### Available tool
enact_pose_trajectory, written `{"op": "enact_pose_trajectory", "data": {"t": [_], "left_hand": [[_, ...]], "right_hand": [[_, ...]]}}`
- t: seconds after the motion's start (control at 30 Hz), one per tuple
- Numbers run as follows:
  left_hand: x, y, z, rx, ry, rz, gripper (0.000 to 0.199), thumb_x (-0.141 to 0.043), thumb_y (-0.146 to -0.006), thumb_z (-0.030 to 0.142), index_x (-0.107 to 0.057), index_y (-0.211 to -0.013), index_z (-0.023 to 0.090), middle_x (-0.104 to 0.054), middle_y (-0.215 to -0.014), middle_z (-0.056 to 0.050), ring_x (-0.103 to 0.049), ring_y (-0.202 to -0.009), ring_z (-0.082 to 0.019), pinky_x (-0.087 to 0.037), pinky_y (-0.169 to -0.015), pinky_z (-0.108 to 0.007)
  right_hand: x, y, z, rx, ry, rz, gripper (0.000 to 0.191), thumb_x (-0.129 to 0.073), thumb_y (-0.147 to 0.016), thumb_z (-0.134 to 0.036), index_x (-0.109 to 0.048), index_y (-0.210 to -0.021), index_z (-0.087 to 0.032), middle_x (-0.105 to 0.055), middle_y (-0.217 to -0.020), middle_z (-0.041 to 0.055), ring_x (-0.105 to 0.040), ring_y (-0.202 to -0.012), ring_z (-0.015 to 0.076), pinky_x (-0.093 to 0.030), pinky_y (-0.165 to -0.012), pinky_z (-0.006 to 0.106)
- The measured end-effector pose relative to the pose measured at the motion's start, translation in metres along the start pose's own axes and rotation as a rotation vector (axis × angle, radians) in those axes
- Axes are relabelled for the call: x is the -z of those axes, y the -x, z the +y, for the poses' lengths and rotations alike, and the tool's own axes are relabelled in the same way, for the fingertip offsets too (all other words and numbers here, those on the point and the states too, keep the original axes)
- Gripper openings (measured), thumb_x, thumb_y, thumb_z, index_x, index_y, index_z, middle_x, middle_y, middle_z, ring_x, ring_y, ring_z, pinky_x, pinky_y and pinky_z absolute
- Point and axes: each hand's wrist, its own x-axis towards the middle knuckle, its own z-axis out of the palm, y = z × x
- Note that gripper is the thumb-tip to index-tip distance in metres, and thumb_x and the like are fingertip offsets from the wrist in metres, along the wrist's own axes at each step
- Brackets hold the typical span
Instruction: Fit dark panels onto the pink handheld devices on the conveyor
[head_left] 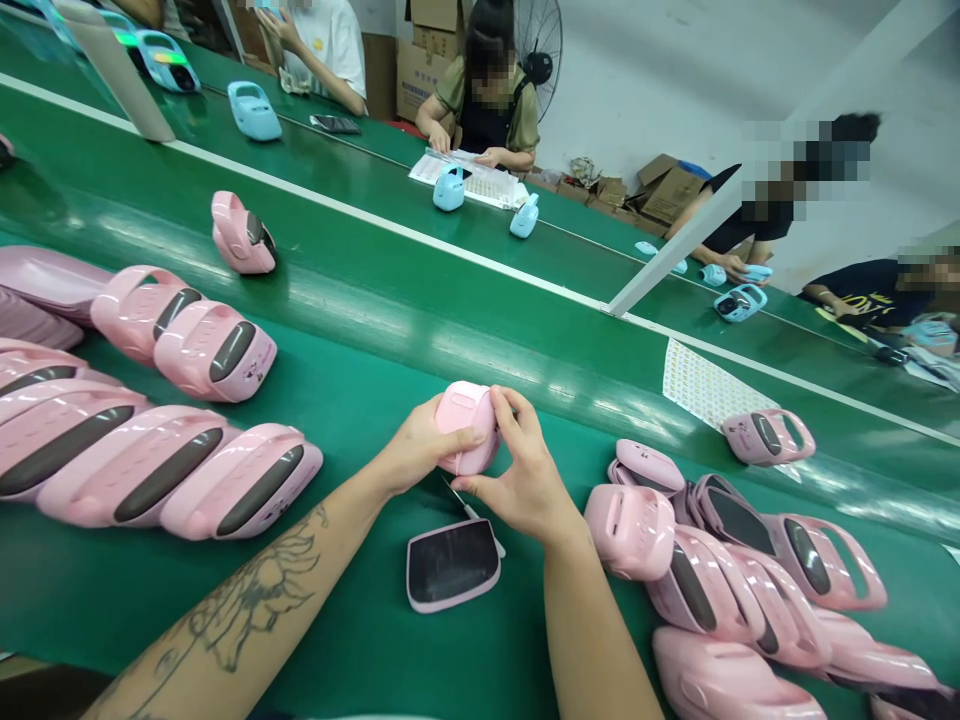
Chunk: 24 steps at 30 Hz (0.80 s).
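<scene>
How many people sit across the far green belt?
4: a person in white upper left, one in olive centre, one in black right, one in a dark print far right; more may be out of view.

This was a factory assembly floor. Two long green conveyor belts (pixel 360 340) with white edging ran side by side. Rows of pink plastic casings (pixel 135 470) lay along the nearer belt, and pale blue devices (pixel 253 110) stood on the farther one. Several workers (pixel 480 125) sat along the far belt, one of them with both hands on a printed paper sheet (pixel 465 175). A sheet of small stickers (pixel 709 390) lay on the near belt. Cardboard cartons (pixel 424 70) were stacked against a bare white wall (pixel 660 80), more opened boxes (pixel 671 190) sat in a loose heap on the floor, and a tall pedestal fan (pixel 538 50) stood behind the workers.
</scene>
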Motion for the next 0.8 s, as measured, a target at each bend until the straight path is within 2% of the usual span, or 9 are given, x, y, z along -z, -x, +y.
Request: {"op": "enact_pose_trajectory", "data": {"t": [0.13, 0.23, 0.37, 0.6, 0.8], "left_hand": [[0.008, -0.001, 0.008, -0.018, -0.001, -0.042, 0.082, -0.1, -0.063, 0.061, -0.074, -0.125, 0.013, -0.08, -0.118, -0.016, -0.074, -0.106, -0.034, -0.057, -0.086, -0.039], [0.008, 0.001, 0.009, -0.057, -0.047, 0.04, 0.087, -0.102, -0.06, 0.059, -0.071, -0.127, 0.013, -0.078, -0.123, -0.017, -0.073, -0.111, -0.035, -0.057, -0.091, -0.041], [0.004, 0.004, 0.008, -0.119, -0.162, 0.137, 0.088, -0.098, -0.066, 0.058, -0.066, -0.135, 0.015, -0.077, -0.128, -0.015, -0.07, -0.116, -0.035, -0.056, -0.098, -0.043], [0.005, 0.007, 0.009, -0.194, -0.214, 0.174, 0.083, -0.094, -0.064, 0.064, -0.071, -0.126, 0.015, -0.08, -0.113, -0.012, -0.073, -0.105, -0.034, -0.058, -0.09, -0.043], [0.005, 0.007, 0.007, -0.23, -0.243, 0.204, 0.08, -0.091, -0.068, 0.065, -0.071, -0.126, 0.013, -0.08, -0.113, -0.013, -0.073, -0.105, -0.035, -0.058, -0.091, -0.044]], "right_hand": [[-0.002, 0.0, -0.007, 0.017, 0.017, -0.004, 0.137, -0.099, -0.075, -0.023, -0.007, -0.176, -0.035, -0.04, -0.171, 0.0167, -0.041, -0.162, 0.0371, -0.041, -0.133, 0.061], [-0.006, 0.0, -0.006, 0.074, 0.034, -0.011, 0.134, -0.099, -0.076, -0.022, -0.009, -0.175, -0.036, -0.038, -0.172, 0.0162, -0.04, -0.162, 0.0371, -0.041, -0.133, 0.061], [-0.008, -0.001, -0.005, 0.125, 0.063, 0.007, 0.134, -0.097, -0.079, -0.028, -0.005, -0.176, -0.037, -0.038, -0.17, 0.0176, -0.04, -0.161, 0.0403, -0.044, -0.13, 0.065], [-0.009, 0.0, -0.01, 0.161, 0.065, 0.023, 0.129, -0.093, -0.082, -0.027, -0.005, -0.176, -0.039, -0.039, -0.166, 0.0175, -0.043, -0.158, 0.0412, -0.048, -0.126, 0.065], [-0.011, -0.001, -0.011, 0.156, 0.05, 0.002, 0.128, -0.092, -0.083, -0.023, -0.006, -0.176, -0.037, -0.038, -0.166, 0.0178, -0.041, -0.16, 0.0394, -0.047, -0.127, 0.062]]}}
